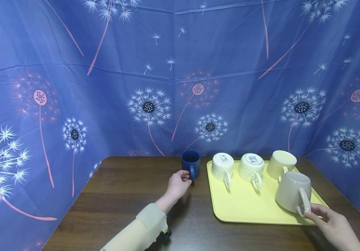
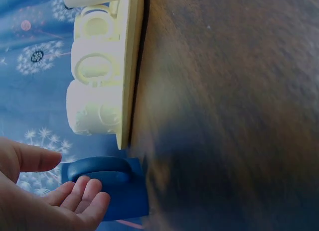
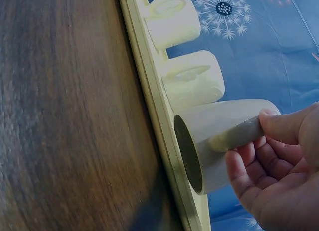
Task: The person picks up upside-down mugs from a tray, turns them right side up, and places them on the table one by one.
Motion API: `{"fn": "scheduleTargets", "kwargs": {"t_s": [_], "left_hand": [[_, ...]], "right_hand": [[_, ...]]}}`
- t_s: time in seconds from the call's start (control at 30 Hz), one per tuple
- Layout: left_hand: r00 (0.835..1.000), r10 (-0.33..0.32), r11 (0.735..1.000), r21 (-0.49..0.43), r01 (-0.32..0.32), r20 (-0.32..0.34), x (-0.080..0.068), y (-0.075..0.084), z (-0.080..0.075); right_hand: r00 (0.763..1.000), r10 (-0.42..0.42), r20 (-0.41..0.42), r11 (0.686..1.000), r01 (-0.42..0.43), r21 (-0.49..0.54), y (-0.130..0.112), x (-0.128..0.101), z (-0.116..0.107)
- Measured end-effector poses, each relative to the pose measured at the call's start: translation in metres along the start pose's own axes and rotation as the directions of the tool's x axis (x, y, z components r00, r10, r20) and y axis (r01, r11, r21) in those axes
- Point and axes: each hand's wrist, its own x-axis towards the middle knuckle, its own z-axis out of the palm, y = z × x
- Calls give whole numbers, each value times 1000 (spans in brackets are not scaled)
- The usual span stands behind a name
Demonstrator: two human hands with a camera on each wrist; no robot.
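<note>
A dark blue mug (image 1: 190, 161) stands upright on the wooden table, its handle toward me. My left hand (image 1: 178, 184) is at that handle; in the left wrist view the fingers (image 2: 89, 191) lie beside it and the thumb stays apart from it. My right hand (image 1: 332, 223) pinches the handle of a large grey mug (image 1: 291, 191) between thumb and fingers. That mug is upside down and tilted, its dark opening showing in the right wrist view. It is over the right part of the yellow tray (image 1: 242, 205); whether its rim touches the tray I cannot tell.
Along the tray's back, two white mugs (image 1: 222, 165) (image 1: 250, 167) and a cream mug (image 1: 280, 164) stand upside down. The brown table (image 1: 111, 195) extends left of the tray. A blue dandelion-print cloth (image 1: 173, 104) hangs behind and at both sides.
</note>
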Motion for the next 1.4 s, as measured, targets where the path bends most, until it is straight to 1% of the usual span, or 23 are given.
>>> {"fn": "scheduleTargets", "kwargs": {"t_s": [0.07, 0.17, 0.3, 0.53, 0.67, 0.8, 0.9, 1.03, 1.13, 1.3, 1.4], "left_hand": [[999, 44, 998, 44, -44, 9, -1, 2, -1], [994, 105, 989, 99, -108, 40, -5, 7, -4], [985, 152, 977, 139, -162, 78, -11, 12, -6], [971, 216, 942, 238, -235, 103, -20, 21, -10], [963, 237, 922, 282, -265, 130, -25, 26, -13], [955, 252, 902, 322, -289, 154, -31, 31, -16], [948, 272, 881, 353, -314, 163, -35, 34, -19], [933, 319, 844, 398, -359, 163, -39, 38, -22], [921, 356, 819, 422, -388, 157, -42, 42, -25], [900, 409, 783, 446, -432, 154, -45, 50, -30], [884, 442, 760, 459, -461, 156, -47, 54, -32]], "right_hand": [[999, 29, 14, 1000, -29, -3, -3, 1, -1], [999, 47, 23, 999, -48, 9, -5, 2, -2], [997, 66, 51, 997, -68, 45, -7, 3, -2], [996, 71, 56, 994, -75, 76, -8, 4, -2], [984, 122, 132, 983, -138, 121, -13, 6, -4], [979, 141, 148, 980, -159, 119, -17, 7, -6], [985, 124, 122, 986, -136, 92, -20, 5, -7], [980, 124, 154, 985, -141, 101, -27, 4, -10], [976, 121, 181, 982, -144, 119, -34, 4, -12], [984, 79, 161, 984, -103, 148, -44, 3, -15], [983, 69, 170, 979, -100, 179, -48, 2, -16]]}}
